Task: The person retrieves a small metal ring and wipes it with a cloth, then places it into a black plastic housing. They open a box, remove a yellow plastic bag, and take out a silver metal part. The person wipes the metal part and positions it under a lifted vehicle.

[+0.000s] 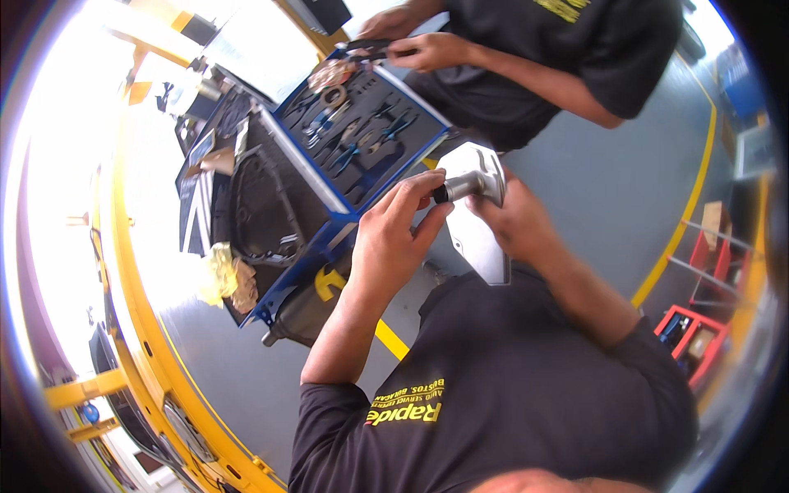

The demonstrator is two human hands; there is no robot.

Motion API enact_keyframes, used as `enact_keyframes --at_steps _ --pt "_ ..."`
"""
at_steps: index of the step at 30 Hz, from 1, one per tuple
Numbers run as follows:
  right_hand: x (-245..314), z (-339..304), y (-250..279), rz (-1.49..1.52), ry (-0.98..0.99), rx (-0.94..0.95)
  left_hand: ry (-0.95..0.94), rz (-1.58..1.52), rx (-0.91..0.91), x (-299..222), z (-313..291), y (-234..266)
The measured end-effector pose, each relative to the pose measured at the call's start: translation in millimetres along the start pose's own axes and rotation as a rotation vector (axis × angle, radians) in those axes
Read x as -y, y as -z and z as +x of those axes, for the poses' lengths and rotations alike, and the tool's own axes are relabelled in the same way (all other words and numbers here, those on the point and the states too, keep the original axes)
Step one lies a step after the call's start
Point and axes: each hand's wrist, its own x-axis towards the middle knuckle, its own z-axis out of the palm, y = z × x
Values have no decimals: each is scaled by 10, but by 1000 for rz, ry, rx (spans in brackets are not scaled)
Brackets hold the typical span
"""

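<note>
In front of my chest I hold a flat silver metal part (478, 251), which looks like an oil strainer, with a short pipe neck standing out from its face. My right hand (526, 220) is closed around its right edge, thumb on the near face. The fingertips and thumb of my left hand (385, 242) pinch the black end piece (441, 195) of the neck, which looks like a seal ring. Some of my right fingers are hidden behind the part.
Beyond my hands stands a blue tool cart with an open drawer (440, 134) of pliers and other tools. A black loop-shaped gasket (283, 197) and yellow cloth (215, 275) lie on its left. Across from me, a co-worker's hands (431, 51) hold a dark object. Yellow posts (131, 287) rise left.
</note>
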Motion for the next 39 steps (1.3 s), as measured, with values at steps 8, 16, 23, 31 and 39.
enact_keyframes --at_steps 8,16,23,31,39 --pt "-701 -261 1698 78 -84 -51 -244 44 76 -713 688 -1599" --pt "-1040 -615 2954 598 -340 -232 -384 77 188 -1364 1056 -3049" --pt "-1391 -681 3948 626 -372 -470 -546 10 343 -1822 1701 -4042" --pt "-1669 -138 5249 634 -316 -525 -595 -205 235 -2022 2860 -5325" --pt "-2078 496 7112 727 -215 -735 -599 -334 306 -2857 4361 -6877"
